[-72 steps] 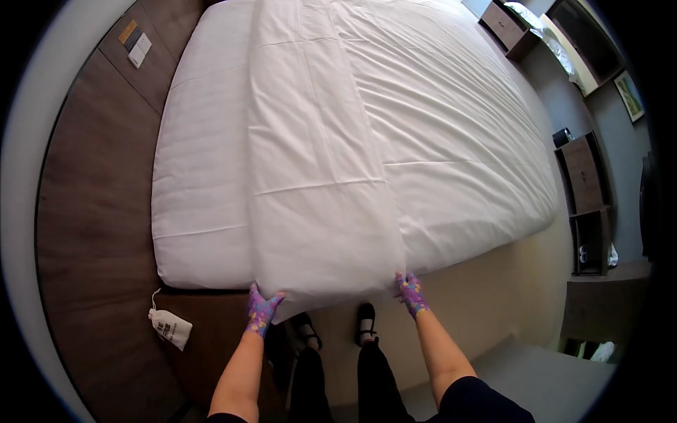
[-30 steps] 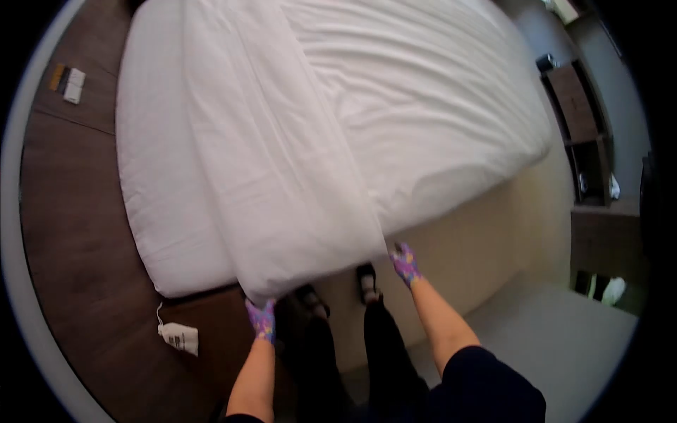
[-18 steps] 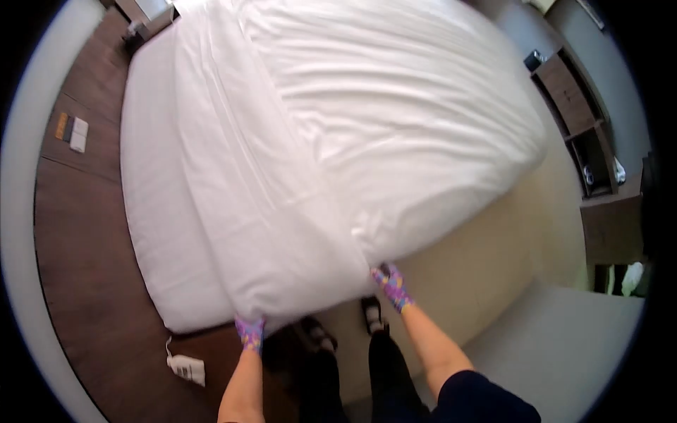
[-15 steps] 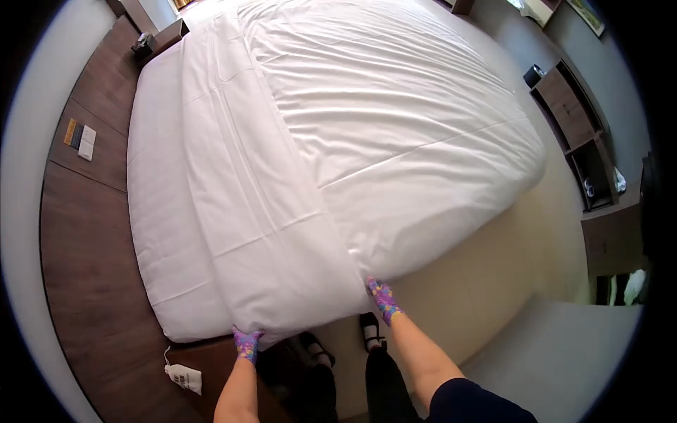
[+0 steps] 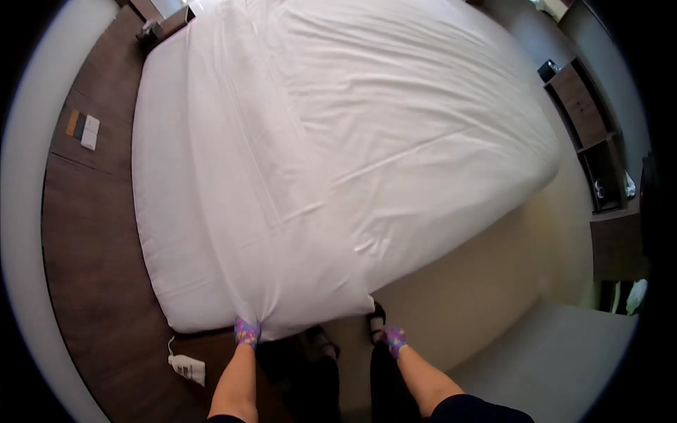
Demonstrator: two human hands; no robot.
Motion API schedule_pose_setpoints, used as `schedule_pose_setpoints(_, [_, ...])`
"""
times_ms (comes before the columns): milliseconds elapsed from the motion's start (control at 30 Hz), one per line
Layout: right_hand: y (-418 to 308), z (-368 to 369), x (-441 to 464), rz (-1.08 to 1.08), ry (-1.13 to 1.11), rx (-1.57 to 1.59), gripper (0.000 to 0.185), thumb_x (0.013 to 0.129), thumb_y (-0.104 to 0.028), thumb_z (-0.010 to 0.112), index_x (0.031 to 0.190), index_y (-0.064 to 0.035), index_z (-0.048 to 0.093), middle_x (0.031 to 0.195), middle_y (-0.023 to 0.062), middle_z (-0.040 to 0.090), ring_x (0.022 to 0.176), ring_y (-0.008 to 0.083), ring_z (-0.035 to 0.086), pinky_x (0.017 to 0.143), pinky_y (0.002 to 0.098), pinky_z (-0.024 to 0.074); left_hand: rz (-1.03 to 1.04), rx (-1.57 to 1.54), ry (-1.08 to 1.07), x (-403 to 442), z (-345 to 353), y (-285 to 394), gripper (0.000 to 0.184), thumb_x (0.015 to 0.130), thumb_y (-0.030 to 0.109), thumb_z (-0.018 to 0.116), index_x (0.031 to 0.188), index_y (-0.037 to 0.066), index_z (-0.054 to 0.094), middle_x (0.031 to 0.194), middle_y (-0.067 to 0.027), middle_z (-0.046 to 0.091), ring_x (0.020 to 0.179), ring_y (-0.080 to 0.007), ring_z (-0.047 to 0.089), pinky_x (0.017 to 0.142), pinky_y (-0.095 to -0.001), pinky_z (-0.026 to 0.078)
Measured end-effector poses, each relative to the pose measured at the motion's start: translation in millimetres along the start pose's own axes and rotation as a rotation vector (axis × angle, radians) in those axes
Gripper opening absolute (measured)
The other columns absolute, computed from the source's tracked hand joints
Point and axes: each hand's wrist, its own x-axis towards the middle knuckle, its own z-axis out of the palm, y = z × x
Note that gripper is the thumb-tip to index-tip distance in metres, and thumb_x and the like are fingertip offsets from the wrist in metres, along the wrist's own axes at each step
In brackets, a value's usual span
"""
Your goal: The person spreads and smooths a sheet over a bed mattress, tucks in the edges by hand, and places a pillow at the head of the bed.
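Note:
A white duvet [image 5: 423, 176] covers most of the bed, its top part folded back in a wide band [image 5: 282, 247]. Bare white mattress sheet [image 5: 162, 183] shows beside the headboard. My left hand [image 5: 247, 333], in a purple flowered glove, is closed on the near edge of the folded band, and creases run out from that grip. My right hand [image 5: 395, 340], gloved alike, is off the duvet, below its near corner and beside my shoe [image 5: 377, 317]. Its fingers are small and blurred, so their shape is unclear.
A brown headboard [image 5: 92, 233] with switches [image 5: 89, 132] runs along the left. A small white drawstring pouch [image 5: 187, 369] lies at lower left. Beige floor [image 5: 486, 268] borders the bed, with a grey surface [image 5: 543, 352] at lower right and wooden shelving [image 5: 582, 106] along the right wall.
My right hand has come away from the duvet corner and moved down towards me. My left hand still holds the folded edge, which is now more creased around the grip.

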Motion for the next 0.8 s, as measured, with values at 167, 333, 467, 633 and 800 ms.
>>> schedule_pose_setpoints(167, [-89.8, -35.8, -49.7, 0.111, -0.228, 0.427, 0.051, 0.070, -0.055, 0.052, 0.089, -0.0088, 0.051, 0.079, 0.0038, 0.050, 0.070, 0.0167, 0.045, 0.059, 0.0275, 0.0369, -0.024, -0.427, 0.086, -21.2, 2.9, 18.8, 0.042, 0.061, 0.009, 0.059, 0.098, -0.006, 0.045, 0.094, -0.0192, 0.053, 0.089, -0.0315, 0.050, 0.080, -0.0341, 0.040])
schedule_pose_setpoints(333, [-135.2, -6.0, -26.0, -0.083, 0.032, 0.173, 0.036, 0.074, -0.032, 0.055, 0.083, 0.0023, 0.057, 0.073, 0.0078, 0.056, 0.067, 0.0165, 0.051, 0.061, 0.0286, 0.0413, -0.248, -0.787, 0.002, -26.9, 12.7, 5.9, 0.050, 0.055, -0.002, 0.060, 0.104, -0.004, 0.047, 0.096, -0.0145, 0.055, 0.087, -0.0238, 0.052, 0.076, -0.0296, 0.040])
schedule_pose_setpoints(467, [-86.0, 14.9, 13.6, -0.145, 0.269, 0.015, 0.030, 0.069, -0.025, 0.058, 0.076, 0.0040, 0.054, 0.072, 0.0150, 0.056, 0.071, 0.0203, 0.053, 0.065, 0.0334, 0.0414, -0.281, -0.457, 0.048, -31.2, 16.9, 17.9, 0.038, 0.059, 0.004, 0.058, 0.096, -0.002, 0.054, 0.091, -0.0130, 0.058, 0.083, -0.0238, 0.054, 0.074, -0.0284, 0.040])
schedule_pose_setpoints(633, [2.8, -13.6, 22.7, -0.389, -0.029, -0.151, 0.020, 0.073, -0.020, 0.052, 0.073, 0.0007, 0.050, 0.067, 0.0143, 0.054, 0.060, 0.0257, 0.051, 0.059, 0.0354, 0.0404, -0.528, -0.476, -0.207, -30.5, 66.2, -45.7, 0.041, 0.061, 0.013, 0.061, 0.098, -0.004, 0.053, 0.096, -0.0163, 0.056, 0.088, -0.0273, 0.053, 0.077, -0.0314, 0.040])
schedule_pose_setpoints(800, [73.1, -100.0, -76.6, 0.111, 0.017, 0.006, 0.014, 0.071, -0.017, 0.052, 0.070, -0.0029, 0.051, 0.063, 0.0064, 0.052, 0.058, 0.0165, 0.049, 0.052, 0.0301, 0.0396, -0.315, 0.005, -0.318, -114.7, 34.1, -27.5, 0.064, 0.063, 0.029, 0.061, 0.114, -0.002, 0.039, 0.117, -0.0216, 0.041, 0.109, -0.0330, 0.038, 0.091, -0.0365, 0.033])
